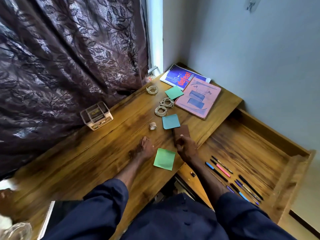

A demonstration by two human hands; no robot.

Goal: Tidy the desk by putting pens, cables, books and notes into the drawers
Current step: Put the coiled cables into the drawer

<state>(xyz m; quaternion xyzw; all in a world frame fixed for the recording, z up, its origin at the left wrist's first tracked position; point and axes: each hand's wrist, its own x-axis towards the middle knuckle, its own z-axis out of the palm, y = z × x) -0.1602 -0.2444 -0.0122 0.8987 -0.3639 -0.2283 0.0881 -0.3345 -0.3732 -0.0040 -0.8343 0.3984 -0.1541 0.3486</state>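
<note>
My right hand [187,148] grips the near end of a small brown book [181,133] lying on the wooden desk [103,153]. My left hand [144,148] rests flat on the desk, holding nothing. A light green note [164,159] lies between my hands. A blue note [170,121] and a green note [174,92] lie further back. Three coiled white cables [161,110] [167,102] [152,89] sit near them. A pink book [199,97] overlaps a blue book [180,77] at the far corner. The open drawer [251,144] on the right holds several pens [242,184].
A white pen holder [96,116] stands by the dark curtain [69,58]. A small tape roll [152,126] sits mid-desk. A spiral notebook [50,217] lies at the near left edge, with a glass object [17,231] beside it. The wall borders the drawer's far side.
</note>
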